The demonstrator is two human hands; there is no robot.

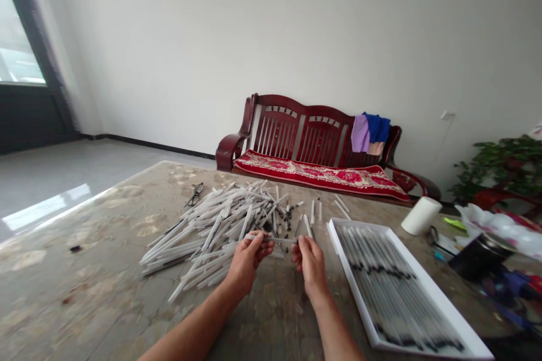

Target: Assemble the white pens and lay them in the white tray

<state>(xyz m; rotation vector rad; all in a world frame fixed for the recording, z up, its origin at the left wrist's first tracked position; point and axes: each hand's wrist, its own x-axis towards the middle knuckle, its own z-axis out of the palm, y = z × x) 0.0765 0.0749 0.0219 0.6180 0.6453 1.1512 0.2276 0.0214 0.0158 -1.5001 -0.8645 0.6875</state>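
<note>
Above the table's near middle, my left hand pinches one end of a slim translucent pen. The other end, which looks dark, is between the fingertips of my right hand, so the pen lies level across both hands. Just beyond my left hand spreads a heap of white pen barrels. Small black pieces lie scattered at the heap's right side. To the right of my right hand is a shallow white tray filled with rows of clear pens with black parts.
Glasses lie behind the heap. Beyond the tray are a white paper roll, a black cup and a plastic bag. A red wooden bench stands past the patterned table.
</note>
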